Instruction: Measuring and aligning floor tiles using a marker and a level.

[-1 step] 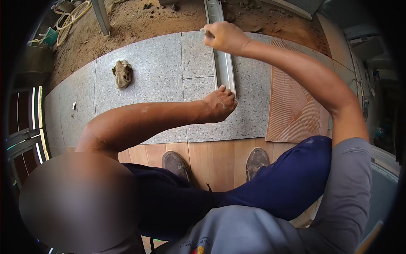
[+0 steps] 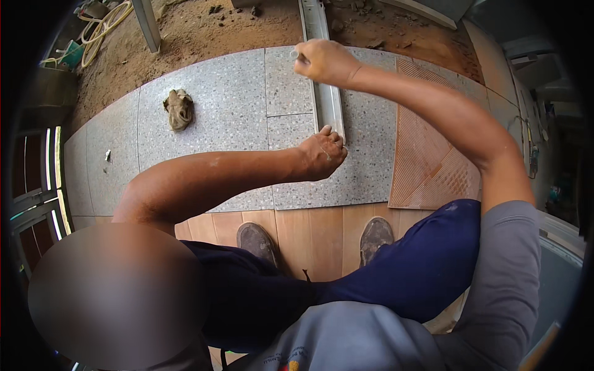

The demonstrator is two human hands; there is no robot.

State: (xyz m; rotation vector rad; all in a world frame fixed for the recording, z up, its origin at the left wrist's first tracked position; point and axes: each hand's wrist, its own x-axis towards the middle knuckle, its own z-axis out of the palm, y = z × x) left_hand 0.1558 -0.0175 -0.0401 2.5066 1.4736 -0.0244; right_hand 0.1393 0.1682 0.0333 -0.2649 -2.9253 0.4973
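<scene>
A long pale metal channel [image 2: 325, 105] lies across speckled grey terrazzo slabs [image 2: 229, 86] and runs out over dirt at the top. My left hand [image 2: 322, 151] has its fingers curled over the channel's near end. Farther along, above the channel, my right hand [image 2: 325, 62] is closed around a pale round rod or tube [image 2: 296, 54], mostly hidden by my fingers. Right of the channel lies a reddish ribbed tile [image 2: 411, 167], partly behind my right forearm.
A crumpled brown cloth [image 2: 178, 110] sits on the slabs. Beyond are bare soil [image 2: 216, 31], a metal post [image 2: 147, 25], coiled yellow hose [image 2: 102, 34] and a green bucket [image 2: 73, 54]. My shoes [image 2: 376, 238] rest on wood-look flooring [image 2: 309, 241]. A metal frame [image 2: 34, 198] stands at left.
My right hand and forearm have shifted slightly down and to the left with the pale object. My left hand is a touch lower on the channel's end.
</scene>
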